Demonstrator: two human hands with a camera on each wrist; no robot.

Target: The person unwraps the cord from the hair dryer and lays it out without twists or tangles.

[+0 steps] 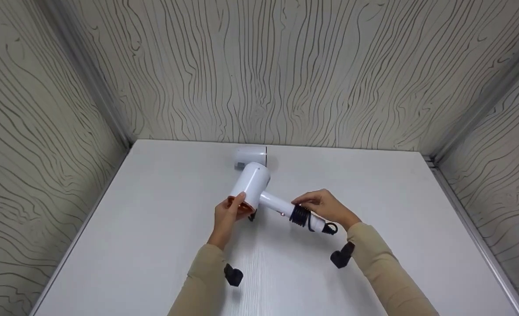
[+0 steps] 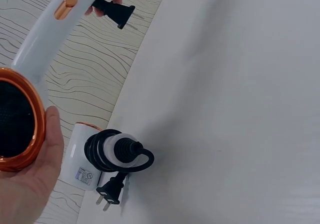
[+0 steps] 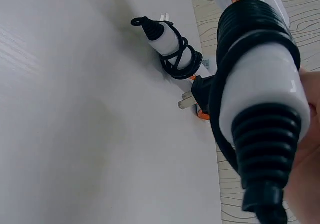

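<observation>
A white hair dryer (image 1: 251, 181) with an orange rim is held above the white table, its handle slanting down to the right. My left hand (image 1: 227, 218) grips the barrel at the orange-rimmed end (image 2: 36, 129). Black cord (image 1: 300, 215) is wound round the handle, and my right hand (image 1: 325, 206) holds the handle there; most of its fingers are hidden behind it in the right wrist view. A black two-pin plug (image 2: 116, 13) hangs at the wound cord.
A second white hair dryer (image 1: 251, 156) stands on the table (image 1: 162, 210) near its back edge, behind the held one; its wound cord (image 2: 100, 151) and plug (image 2: 111, 190) show in the left wrist view. Wood-patterned panels (image 1: 259, 70) enclose the back and sides.
</observation>
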